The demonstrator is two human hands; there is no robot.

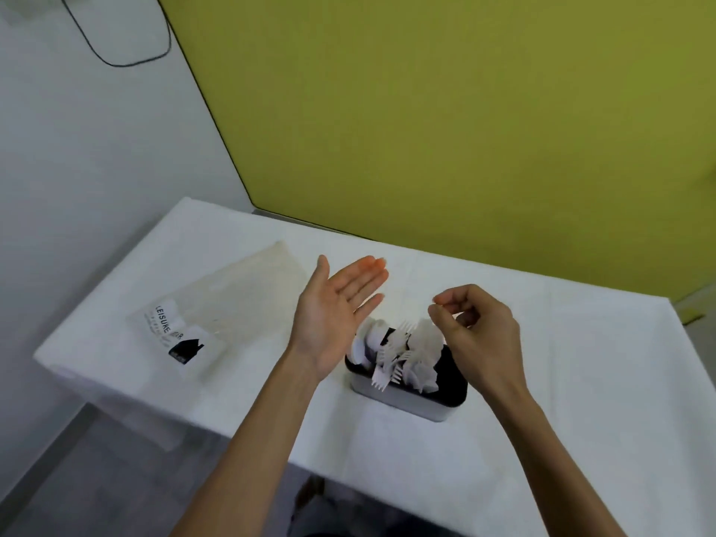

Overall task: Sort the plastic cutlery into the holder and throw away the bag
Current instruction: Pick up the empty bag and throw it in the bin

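Two bare hands hover over a worktop (542,343) draped in a white cloth; the left hand (333,315) is held flat and open, palm turned toward the right, its fingers (364,273) extended and lying side by side, gripping nothing; the right hand (476,335) is curled, its fingers (445,304) bent in toward the thumb just above the cutlery, and whether they actually pinch a piece or only touch it cannot be told, since the white plastic there is blurred. Between and just below the hands stands the holder (410,397), a small tub with a pale grey outer wall and a dark inside; it sits upright on the cloth near the middle of the worktop. White plastic cutlery (395,350) fills it loosely; forks lean at several angles with tines pointing toward the camera, rounded spoon-like shapes crowd the left end, and some flatter pieces lie toward the right. The left palm is beside the holder's left end, apart from it. Well to the left lies the bag (217,308), clear and crinkled, flat on the cloth near the worktop's left edge; a white label with black lettering and a black house-shaped mark shows on its near end; it looks empty. Behind the worktop rises a yellow-green panel (465,110); a dark cable (128,60) loops on the pale wall at upper left.
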